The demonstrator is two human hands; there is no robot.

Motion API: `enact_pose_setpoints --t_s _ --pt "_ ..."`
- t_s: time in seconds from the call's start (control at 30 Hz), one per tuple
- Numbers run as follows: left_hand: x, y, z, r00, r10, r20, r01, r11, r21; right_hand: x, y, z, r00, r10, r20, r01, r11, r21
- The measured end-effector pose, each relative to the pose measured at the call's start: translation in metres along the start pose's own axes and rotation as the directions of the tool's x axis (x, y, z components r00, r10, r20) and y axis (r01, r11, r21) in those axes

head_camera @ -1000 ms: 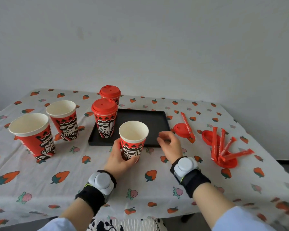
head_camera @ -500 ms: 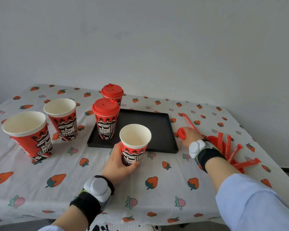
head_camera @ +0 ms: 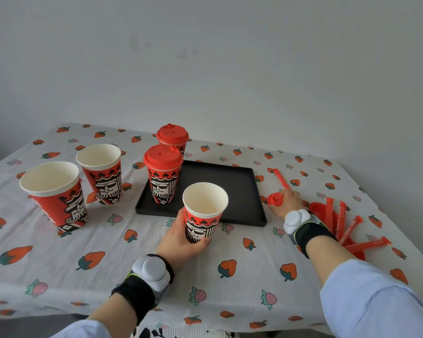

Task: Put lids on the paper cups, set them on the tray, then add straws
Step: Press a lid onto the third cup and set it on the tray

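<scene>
Unmoved while its partner swung out rightward, the left hand grips the open red-and-white paper cup upright just before the flat black rectangular tray, seemingly steadying it for capping, as the right hand pinches a round red plastic lid beside the tray's right edge.

Looks like a plain room at home: strawberry-print tablecloth draped across, bare white wall at twelve o'clock, paper cups at ten o'clock.
</scene>
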State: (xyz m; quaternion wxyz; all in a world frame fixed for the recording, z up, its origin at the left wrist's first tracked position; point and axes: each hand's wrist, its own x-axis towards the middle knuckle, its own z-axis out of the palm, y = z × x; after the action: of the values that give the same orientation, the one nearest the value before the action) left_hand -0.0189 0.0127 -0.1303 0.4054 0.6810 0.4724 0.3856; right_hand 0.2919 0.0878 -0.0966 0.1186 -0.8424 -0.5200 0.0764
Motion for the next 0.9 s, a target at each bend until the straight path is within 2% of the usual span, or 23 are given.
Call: enact_pose_setpoints --t_s 0.13,0.23,0.33,0.47,0.6,0.77,0.9 --pt "0.000 -0.001 0.002 1.000 -0.024 -0.010 0.024 1.000 0.015 -0.013 -0.001 -0.015 0.993 -0.009 -0.114 0.025 0.991 0.135" --pt "0.001 -0.002 0.003 1.000 -0.026 -0.016 0.026 0.999 0.032 -0.029 -0.017 -0.039 0.959 -0.104 -0.264 0.194 0.919 0.342" --pt "0.002 -0.005 0.004 1.000 -0.005 -0.007 0.005 0.999 0.032 -0.058 -0.048 -0.061 0.929 -0.255 -0.268 0.356 0.816 0.456" --pt "0.004 -0.004 0.002 1.000 -0.007 0.007 0.007 1.000 0.022 -0.107 -0.090 -0.079 0.841 -0.485 -0.239 0.539 0.717 0.442" --pt "0.001 -0.003 0.001 1.000 0.003 -0.009 -0.003 1.000 0.001 -0.142 -0.121 -0.084 0.767 -0.627 -0.135 0.623 0.680 0.387" --pt "0.002 -0.004 0.000 1.000 -0.005 0.004 0.005 1.000 -0.028 -0.152 -0.143 -0.077 0.713 -0.701 -0.036 0.685 0.684 0.249" --pt "0.003 -0.003 0.000 1.000 -0.004 0.011 0.005 0.999 -0.038 -0.151 -0.151 -0.070 0.699 -0.714 0.033 0.689 0.685 0.238"
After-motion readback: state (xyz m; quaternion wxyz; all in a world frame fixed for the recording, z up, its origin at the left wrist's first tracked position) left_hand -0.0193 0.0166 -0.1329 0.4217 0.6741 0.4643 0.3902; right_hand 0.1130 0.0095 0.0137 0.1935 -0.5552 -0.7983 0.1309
